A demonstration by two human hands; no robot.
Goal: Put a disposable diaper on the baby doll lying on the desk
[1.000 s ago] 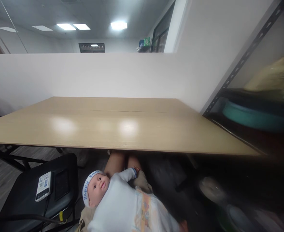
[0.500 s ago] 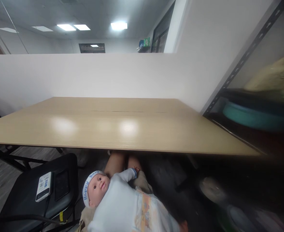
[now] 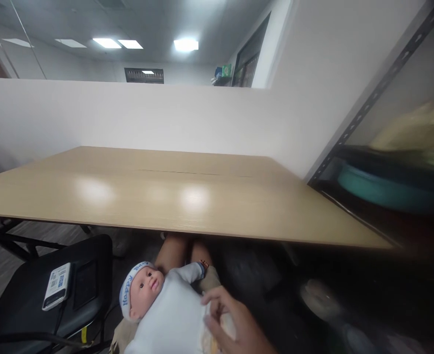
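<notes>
A baby doll (image 3: 172,309) lies on its back across my lap, its head to the left. It wears a white headband (image 3: 128,290) printed "Happy Baby" and a white long-sleeved shirt (image 3: 165,319). My right hand (image 3: 235,319) is over the doll's waist, its fingers bent and thumb apart from them, close to the shirt's hem. Part of a patterned diaper (image 3: 211,341) shows under that hand; whether the fingertips touch the cloth is unclear. Beyond the hand the doll's lower body is hidden. My left hand is out of view.
A wooden table (image 3: 146,201) spans in front of my knees. To the left, a black chair (image 3: 25,285) carries a white device (image 3: 56,286) with a cable and a dark flat device (image 3: 86,284). A metal shelf (image 3: 368,108) at right holds a teal basin (image 3: 375,189).
My right hand has come into view from below and now covers the doll's waist and diaper. The view has shifted slightly; the doll lies much the same.
</notes>
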